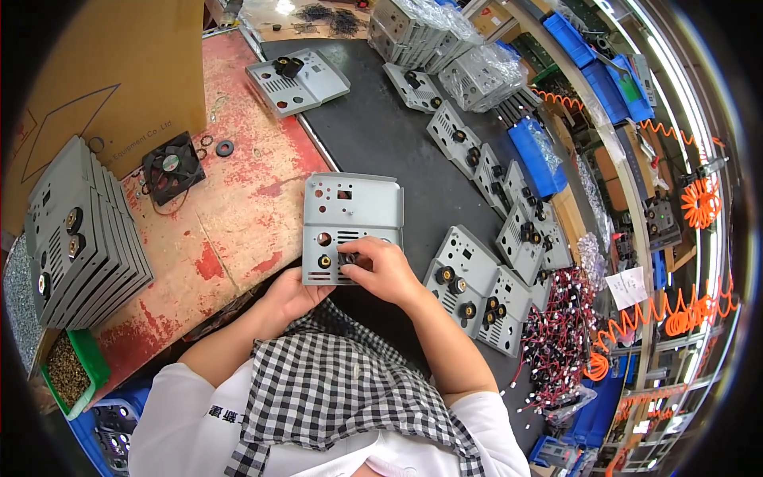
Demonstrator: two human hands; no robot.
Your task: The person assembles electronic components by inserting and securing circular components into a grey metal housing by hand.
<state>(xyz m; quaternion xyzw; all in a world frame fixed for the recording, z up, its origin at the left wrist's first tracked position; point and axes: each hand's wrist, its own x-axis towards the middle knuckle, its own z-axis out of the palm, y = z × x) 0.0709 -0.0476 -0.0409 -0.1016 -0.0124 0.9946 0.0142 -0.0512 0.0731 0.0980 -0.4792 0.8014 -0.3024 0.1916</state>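
In front of me is a bent grey sheet-metal panel [366, 212] with round holes, slots and a raised side flange. My left hand [296, 300] is closed on its near left corner, with the fingers partly hidden beneath. The thumb and fingers of my right hand [385, 269] pinch a small dark round socket [346, 258] against the panel's face, beside the slots. Most of that socket is covered by my fingers. Just left of it, a black socket with a brass centre [324, 261] sits in the panel.
Stacked panels [95, 238] stand at left, near a black fan [172, 168] and a cardboard box [103, 71]. A green bin [89, 366] holds small brass parts. Fitted panels [467, 278] line the right side, beside red-and-black wires [556, 334]. Another panel [298, 83] lies beyond.
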